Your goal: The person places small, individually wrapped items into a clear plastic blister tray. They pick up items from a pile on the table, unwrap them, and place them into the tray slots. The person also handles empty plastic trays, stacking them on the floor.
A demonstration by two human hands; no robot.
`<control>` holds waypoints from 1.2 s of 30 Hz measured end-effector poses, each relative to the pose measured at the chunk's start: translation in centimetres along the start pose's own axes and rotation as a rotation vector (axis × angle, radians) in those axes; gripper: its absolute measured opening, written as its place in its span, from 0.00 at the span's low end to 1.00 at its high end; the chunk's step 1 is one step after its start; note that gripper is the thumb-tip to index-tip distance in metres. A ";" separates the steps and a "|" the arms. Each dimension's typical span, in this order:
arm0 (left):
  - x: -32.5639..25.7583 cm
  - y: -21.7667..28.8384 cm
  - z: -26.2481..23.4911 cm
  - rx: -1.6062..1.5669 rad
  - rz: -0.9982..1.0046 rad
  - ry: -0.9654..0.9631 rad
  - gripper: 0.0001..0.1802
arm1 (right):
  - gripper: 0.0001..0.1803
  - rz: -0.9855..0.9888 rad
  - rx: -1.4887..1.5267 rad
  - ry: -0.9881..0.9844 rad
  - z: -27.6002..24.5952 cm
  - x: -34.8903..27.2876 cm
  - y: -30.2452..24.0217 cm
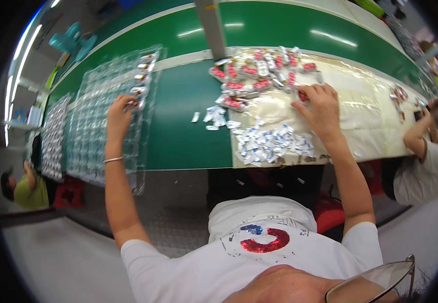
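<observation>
Plainly, the green table [188,146] bore a clear tray [92,116] at left and a heap of parts [262,85], while your left hand [118,117] pinched a small part [132,101] at the tray's right side and your right hand [322,108] a red part [303,96] beside the heap.

From my remote post I have both arms reaching forward, hands well apart and roughly level. Left forearm [119,187]: runs almost straight ahead, left wrist [113,147] nearly in line. My left hand [119,115] angles inward, fingers bunched and bent toward the right; grip closure unclear. Right forearm [353,177]: slants inward from the elbow. My right hand [321,108] shows its back, fingers curled leftward, right thumb [301,107] opposing the index finger in a pinch.
</observation>
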State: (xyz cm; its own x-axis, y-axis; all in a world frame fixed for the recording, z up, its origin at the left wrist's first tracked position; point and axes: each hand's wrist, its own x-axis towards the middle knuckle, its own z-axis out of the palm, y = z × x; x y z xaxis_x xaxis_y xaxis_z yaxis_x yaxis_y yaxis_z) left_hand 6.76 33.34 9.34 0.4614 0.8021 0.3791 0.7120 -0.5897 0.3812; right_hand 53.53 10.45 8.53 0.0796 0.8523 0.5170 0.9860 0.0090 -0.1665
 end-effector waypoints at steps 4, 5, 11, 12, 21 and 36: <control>-0.3 -1.1 -0.1 0.207 0.115 0.052 0.16 | 0.13 0.060 0.151 0.023 0.3 -0.2 0.6; -0.4 0.0 0.0 0.178 0.087 0.100 0.16 | 0.13 0.089 0.215 0.025 0.0 -0.3 0.6; -2.5 16.2 1.1 -0.691 -0.385 -0.088 0.11 | 0.16 0.200 0.698 0.120 -0.6 -1.1 -1.8; -2.9 18.5 2.4 -0.794 -0.351 -0.162 0.12 | 0.17 0.175 0.720 0.120 -0.9 -1.2 -2.7; -4.0 27.6 11.7 -1.634 -0.479 -0.351 0.17 | 0.22 0.037 0.861 -0.027 -2.6 -3.0 -8.1; -5.6 26.4 9.4 -1.763 -0.770 -0.680 0.14 | 0.11 -0.121 0.868 0.059 -2.3 -3.0 -6.4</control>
State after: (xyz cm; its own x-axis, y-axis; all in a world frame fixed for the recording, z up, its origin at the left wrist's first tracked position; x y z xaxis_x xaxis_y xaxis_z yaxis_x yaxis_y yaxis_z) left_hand 27.92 14.22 9.39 0.7577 0.5311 -0.3792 -0.1704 0.7220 0.6706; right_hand 47.35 6.64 9.96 0.0128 0.7915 0.6111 0.5305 0.5127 -0.6751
